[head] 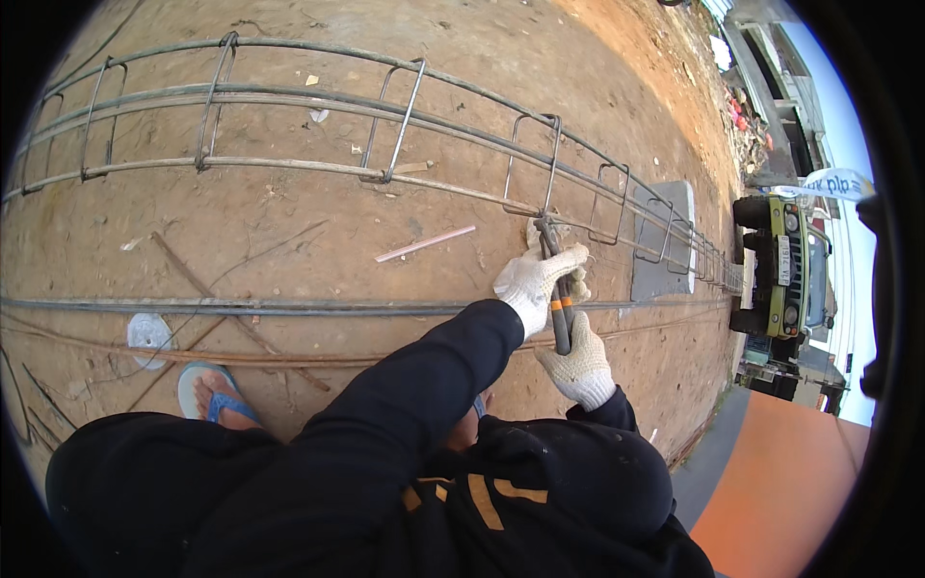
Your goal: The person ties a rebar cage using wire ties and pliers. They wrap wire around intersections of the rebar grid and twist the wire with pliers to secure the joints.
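Observation:
My left hand [535,287], in a cream knit glove, is closed around the upper handles of steel pincers [556,307] with grey handles and orange bands. My right hand [578,367], gloved likewise, grips the handle ends below it. The pincers' head meets the lower bar of a long rebar cage [405,115], by the corner of a square stirrup [553,162]. Any wire in the jaws is too small to tell. The cage runs from the far left to the right, with several stirrups along it. The fingertips of my left hand are partly hidden behind the pincers.
Straight rebars [217,307] and rusty rods [289,358] lie across the ground near my sandalled feet. A striped straw [426,243], a round translucent plastic piece [149,339] and a grey slab [661,246] are around. A green vehicle [788,267] stands at the right.

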A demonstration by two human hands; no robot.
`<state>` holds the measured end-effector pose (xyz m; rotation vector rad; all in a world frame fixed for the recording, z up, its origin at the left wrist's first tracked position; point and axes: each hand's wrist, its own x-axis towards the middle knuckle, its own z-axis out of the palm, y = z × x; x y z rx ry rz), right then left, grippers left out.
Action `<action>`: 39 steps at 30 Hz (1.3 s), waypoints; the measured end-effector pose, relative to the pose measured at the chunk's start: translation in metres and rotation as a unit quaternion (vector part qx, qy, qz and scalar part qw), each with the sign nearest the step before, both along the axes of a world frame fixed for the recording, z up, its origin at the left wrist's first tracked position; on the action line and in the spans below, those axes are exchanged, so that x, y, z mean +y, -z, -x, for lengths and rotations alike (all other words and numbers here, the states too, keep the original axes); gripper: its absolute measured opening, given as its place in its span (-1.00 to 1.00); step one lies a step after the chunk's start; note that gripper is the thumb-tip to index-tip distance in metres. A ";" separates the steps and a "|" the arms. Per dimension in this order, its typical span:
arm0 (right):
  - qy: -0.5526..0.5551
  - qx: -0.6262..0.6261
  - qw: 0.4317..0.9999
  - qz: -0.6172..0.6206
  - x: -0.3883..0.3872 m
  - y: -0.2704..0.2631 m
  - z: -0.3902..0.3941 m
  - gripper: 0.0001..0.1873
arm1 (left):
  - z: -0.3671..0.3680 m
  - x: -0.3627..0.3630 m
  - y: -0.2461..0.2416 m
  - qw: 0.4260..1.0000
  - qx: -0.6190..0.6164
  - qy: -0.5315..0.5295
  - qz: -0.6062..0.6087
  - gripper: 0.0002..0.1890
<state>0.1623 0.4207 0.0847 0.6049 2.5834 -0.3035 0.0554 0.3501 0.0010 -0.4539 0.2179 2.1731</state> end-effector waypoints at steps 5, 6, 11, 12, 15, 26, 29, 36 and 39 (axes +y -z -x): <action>0.269 -0.040 0.877 0.397 0.018 -0.025 0.005 -0.53 | -0.002 -0.004 0.003 0.996 0.049 0.045 -0.055 -0.60; 0.317 -0.046 0.823 0.469 0.016 -0.031 0.004 -0.52 | -0.002 -0.001 0.001 0.995 0.048 0.035 -0.076 -0.59; -0.074 0.059 0.979 -0.180 -0.007 -0.030 -0.002 -0.28 | -0.005 0.025 -0.006 1.000 -0.006 -0.005 0.013 -0.71; -0.062 0.063 0.971 -0.221 -0.009 -0.025 -0.004 -0.26 | -0.006 0.030 -0.009 0.999 -0.039 -0.015 0.002 -0.76; 0.029 0.006 0.989 -0.142 0.002 -0.004 0.003 -0.48 | -0.005 0.018 -0.015 0.996 -0.014 0.043 0.072 -0.77; 0.321 -0.099 0.625 0.705 0.052 -0.011 -0.012 -0.56 | -0.004 -0.019 0.022 0.961 0.259 0.090 0.044 -0.69; 0.329 -0.030 0.784 0.526 0.026 -0.009 -0.012 -0.47 | -0.026 0.020 0.027 0.993 0.089 -0.064 -0.033 -0.80; 0.040 0.105 0.983 0.145 0.021 0.022 -0.023 -0.53 | -0.039 0.020 0.030 0.970 0.035 -0.094 0.224 -0.76; 0.272 0.018 0.893 0.359 0.047 0.042 -0.037 -0.67 | -0.052 0.008 0.056 0.948 0.177 -0.020 0.265 -0.49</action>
